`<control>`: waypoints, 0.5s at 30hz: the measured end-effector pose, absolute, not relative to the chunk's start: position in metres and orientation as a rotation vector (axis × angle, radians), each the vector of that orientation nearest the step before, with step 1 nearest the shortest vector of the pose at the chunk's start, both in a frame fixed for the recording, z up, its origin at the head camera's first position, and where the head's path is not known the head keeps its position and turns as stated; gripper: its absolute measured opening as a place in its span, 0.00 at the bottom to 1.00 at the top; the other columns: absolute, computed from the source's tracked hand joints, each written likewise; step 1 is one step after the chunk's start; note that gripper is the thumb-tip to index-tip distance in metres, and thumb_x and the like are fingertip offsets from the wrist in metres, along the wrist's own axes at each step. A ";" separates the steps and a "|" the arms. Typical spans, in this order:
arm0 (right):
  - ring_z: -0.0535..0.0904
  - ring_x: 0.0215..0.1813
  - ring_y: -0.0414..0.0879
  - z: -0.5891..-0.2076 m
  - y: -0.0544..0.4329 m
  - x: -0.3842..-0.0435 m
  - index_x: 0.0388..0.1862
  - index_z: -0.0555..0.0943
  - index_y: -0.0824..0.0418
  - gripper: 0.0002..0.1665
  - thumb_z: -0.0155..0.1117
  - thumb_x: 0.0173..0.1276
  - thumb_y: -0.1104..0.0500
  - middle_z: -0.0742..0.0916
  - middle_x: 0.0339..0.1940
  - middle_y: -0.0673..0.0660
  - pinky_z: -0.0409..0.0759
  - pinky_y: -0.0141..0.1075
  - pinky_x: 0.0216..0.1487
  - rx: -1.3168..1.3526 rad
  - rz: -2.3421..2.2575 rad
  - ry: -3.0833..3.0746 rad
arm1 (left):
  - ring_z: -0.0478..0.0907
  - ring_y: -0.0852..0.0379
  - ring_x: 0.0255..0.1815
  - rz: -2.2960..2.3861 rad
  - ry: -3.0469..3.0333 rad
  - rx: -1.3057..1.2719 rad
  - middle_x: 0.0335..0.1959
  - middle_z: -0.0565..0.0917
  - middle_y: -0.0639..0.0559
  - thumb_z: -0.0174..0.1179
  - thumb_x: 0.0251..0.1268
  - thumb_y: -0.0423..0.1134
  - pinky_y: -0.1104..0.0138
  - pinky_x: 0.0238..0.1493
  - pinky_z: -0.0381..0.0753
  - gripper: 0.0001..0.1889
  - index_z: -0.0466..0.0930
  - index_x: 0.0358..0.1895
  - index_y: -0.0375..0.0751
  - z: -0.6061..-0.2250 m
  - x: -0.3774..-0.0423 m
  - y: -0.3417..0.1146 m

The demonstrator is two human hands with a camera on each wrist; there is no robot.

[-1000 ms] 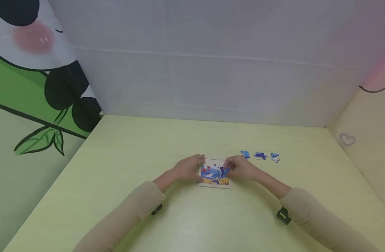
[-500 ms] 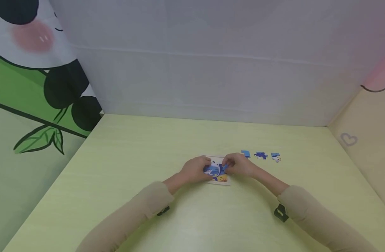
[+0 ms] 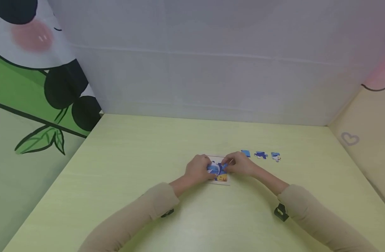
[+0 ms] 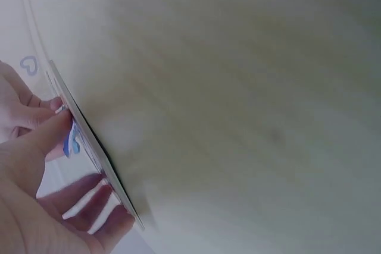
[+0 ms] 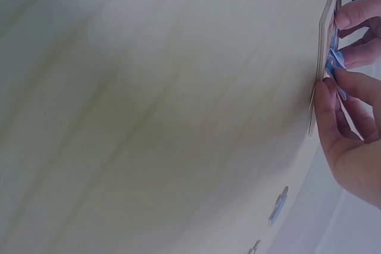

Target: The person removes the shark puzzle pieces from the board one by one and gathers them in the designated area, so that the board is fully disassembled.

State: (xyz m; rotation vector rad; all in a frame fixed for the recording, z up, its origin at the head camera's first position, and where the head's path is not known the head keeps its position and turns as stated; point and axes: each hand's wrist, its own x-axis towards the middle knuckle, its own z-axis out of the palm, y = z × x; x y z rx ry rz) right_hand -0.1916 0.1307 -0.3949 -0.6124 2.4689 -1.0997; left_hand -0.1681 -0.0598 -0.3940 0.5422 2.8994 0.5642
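Near the middle of the head view, toward 5 o'clock, a white-bordered jigsaw board (image 3: pixel 222 183) is showing blue sea scenery above a yellow bottom edge; its finer printing is blurring beyond reading. Whether it is lying quite flat on the pale yellow-green table (image 3: pixel 148 147) or lifting slightly, I cannot tell.

The left hand (image 3: pixel 197 169) is covering the board's 9 o'clock side, its thumb and fingertips touching the face; whether they are gripping, I cannot tell. At the board's 3 o'clock side, the right hand (image 3: pixel 240 163) is pinching a blue jigsaw piece (image 3: pixel 224 166) between thumb and fingers, holding it over the picture.

Between 2 and 3 o'clock from the board, three loose pieces are lying in a row, apart from one another: a light-blue piece (image 3: pixel 245 153), a dark-blue piece (image 3: pixel 261 155) and a blue-and-white piece (image 3: pixel 275 156).

Beige sleeves (image 3: pixel 142 213) are reaching in from 7 and 5 o'clock. A cartoon mural (image 3: pixel 61 85) is filling the 10 o'clock corner, and a grey heart outline (image 3: pixel 342 138) is marking the wall at 3 o'clock.
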 end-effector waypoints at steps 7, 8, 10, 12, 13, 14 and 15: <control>0.77 0.27 0.40 -0.399 0.132 -0.194 0.38 0.82 0.67 0.10 0.65 0.54 0.68 0.85 0.32 0.56 0.78 0.32 0.27 -0.607 -1.096 2.476 | 0.69 0.56 0.36 0.518 2.940 0.372 0.39 0.78 0.49 0.70 0.39 0.57 0.68 0.26 0.75 0.25 0.80 0.31 0.36 -0.390 -0.160 -0.051; 0.77 0.26 0.40 -0.400 0.132 -0.194 0.38 0.82 0.67 0.10 0.65 0.54 0.68 0.85 0.32 0.56 0.77 0.31 0.27 -0.613 -1.099 2.475 | 0.69 0.56 0.36 0.503 2.945 0.366 0.38 0.78 0.49 0.70 0.39 0.58 0.68 0.26 0.75 0.26 0.80 0.31 0.36 -0.390 -0.159 -0.050; 0.76 0.26 0.40 -0.401 0.132 -0.195 0.37 0.82 0.67 0.10 0.65 0.54 0.68 0.85 0.32 0.56 0.77 0.31 0.27 -0.630 -1.097 2.476 | 0.69 0.56 0.35 0.478 2.956 0.359 0.37 0.77 0.50 0.70 0.38 0.59 0.68 0.25 0.75 0.27 0.79 0.30 0.37 -0.390 -0.159 -0.048; 0.76 0.27 0.40 -0.401 0.132 -0.196 0.37 0.82 0.67 0.10 0.65 0.54 0.69 0.85 0.32 0.56 0.76 0.30 0.28 -0.643 -1.096 2.475 | 0.69 0.56 0.35 0.463 2.967 0.353 0.35 0.77 0.50 0.69 0.37 0.60 0.69 0.25 0.75 0.28 0.78 0.29 0.37 -0.391 -0.159 -0.048; 0.76 0.27 0.40 -0.401 0.132 -0.196 0.37 0.82 0.67 0.10 0.65 0.54 0.69 0.85 0.33 0.56 0.76 0.30 0.28 -0.641 -1.096 2.475 | 0.69 0.56 0.35 0.461 2.971 0.352 0.35 0.76 0.50 0.70 0.37 0.60 0.69 0.25 0.74 0.28 0.78 0.30 0.37 -0.392 -0.159 -0.047; 0.76 0.28 0.40 -0.401 0.131 -0.196 0.37 0.82 0.67 0.09 0.65 0.54 0.69 0.85 0.33 0.56 0.76 0.29 0.29 -0.635 -1.097 2.476 | 0.69 0.56 0.35 0.463 2.975 0.354 0.35 0.76 0.50 0.70 0.37 0.60 0.69 0.25 0.74 0.28 0.78 0.30 0.37 -0.392 -0.159 -0.047; 0.76 0.29 0.40 -0.400 0.131 -0.196 0.36 0.82 0.67 0.09 0.65 0.54 0.69 0.86 0.33 0.57 0.76 0.30 0.29 -0.630 -1.099 2.476 | 0.69 0.56 0.35 0.462 2.980 0.356 0.34 0.76 0.50 0.70 0.37 0.60 0.69 0.25 0.74 0.28 0.78 0.30 0.37 -0.394 -0.159 -0.047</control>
